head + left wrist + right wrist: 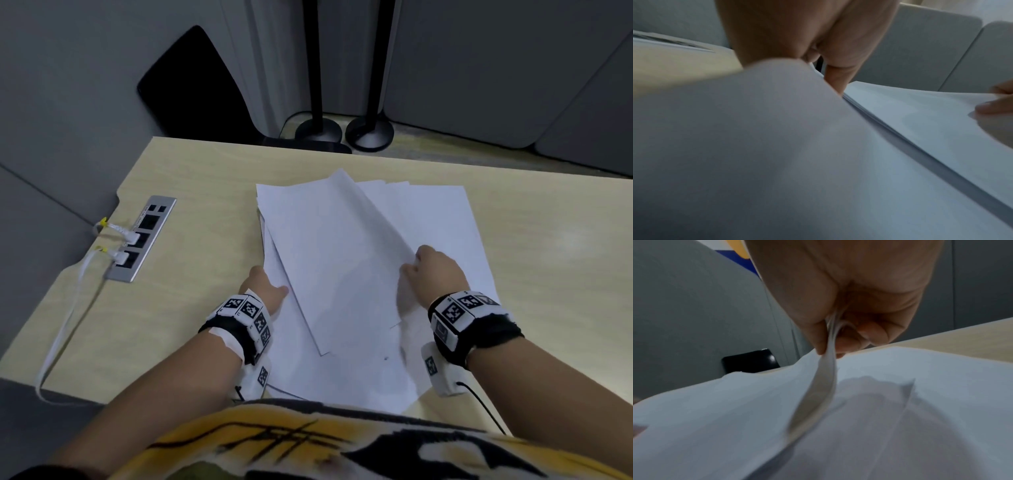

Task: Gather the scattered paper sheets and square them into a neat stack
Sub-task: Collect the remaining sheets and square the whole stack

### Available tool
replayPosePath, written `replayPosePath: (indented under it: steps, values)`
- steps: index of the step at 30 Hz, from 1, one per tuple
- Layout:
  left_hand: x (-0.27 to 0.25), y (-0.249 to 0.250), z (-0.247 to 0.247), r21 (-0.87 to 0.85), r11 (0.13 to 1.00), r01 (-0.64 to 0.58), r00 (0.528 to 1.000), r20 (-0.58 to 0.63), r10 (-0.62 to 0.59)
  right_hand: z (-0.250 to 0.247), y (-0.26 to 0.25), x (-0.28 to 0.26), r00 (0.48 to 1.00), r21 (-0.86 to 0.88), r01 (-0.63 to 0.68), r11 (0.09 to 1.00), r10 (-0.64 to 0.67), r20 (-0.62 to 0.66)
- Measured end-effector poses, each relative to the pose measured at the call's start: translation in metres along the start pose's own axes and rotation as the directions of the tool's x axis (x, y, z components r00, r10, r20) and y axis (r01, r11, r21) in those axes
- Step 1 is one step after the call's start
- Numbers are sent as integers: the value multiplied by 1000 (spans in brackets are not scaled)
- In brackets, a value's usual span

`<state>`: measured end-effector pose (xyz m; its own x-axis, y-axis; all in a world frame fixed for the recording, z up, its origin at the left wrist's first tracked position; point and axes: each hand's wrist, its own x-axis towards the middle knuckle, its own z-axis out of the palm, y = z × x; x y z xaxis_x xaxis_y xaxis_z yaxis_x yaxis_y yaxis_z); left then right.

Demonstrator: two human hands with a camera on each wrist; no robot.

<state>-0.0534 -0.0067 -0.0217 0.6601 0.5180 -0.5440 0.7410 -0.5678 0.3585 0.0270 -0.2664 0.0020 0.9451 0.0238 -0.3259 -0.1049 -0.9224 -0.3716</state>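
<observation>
Several white paper sheets [342, 260] lie fanned and overlapping on the light wood desk [205, 192]. My left hand [265, 286] holds their left edge, thumb on top and fingers hidden beneath. In the left wrist view the thumb [835, 79] presses on the layered edges of the sheets [920, 121]. My right hand [433, 270] pinches the right edge of the top few sheets and lifts it slightly. The right wrist view shows that edge [824, 386] curled up between thumb and fingers [865, 335], above the lower sheets [941, 386].
A metal socket panel [144, 236] with white cables [68, 325] plugged in sits at the desk's left edge. Two black stand bases [320, 132] [370, 132] rise behind the desk, with a black chair back [191, 89] and grey partitions.
</observation>
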Motion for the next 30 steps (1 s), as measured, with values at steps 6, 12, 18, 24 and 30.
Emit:
replayPosePath:
  steps: [6, 12, 18, 24, 30]
  values:
    - [0, 3, -1, -82, 994, 66, 998, -19, -67, -26, 22, 6, 984, -3, -158, 987, 157, 81]
    - [1, 5, -3, -284, 946, 154, 988, 17, -155, -10, 11, -21, 815, -277, 131, 952, 55, 576]
    - [-3, -6, -6, -357, 931, 70, 997, 57, -53, 6, -4, -36, 807, -82, 134, 988, -60, 588]
    - [-1, -7, -14, -342, 938, -50, 998, 7, 55, 10, 13, -11, 966, -62, -118, 991, 129, 223]
    - [8, -15, -19, -352, 935, -43, 999, -44, 29, -8, 56, -3, 825, -13, -565, 825, 565, 31]
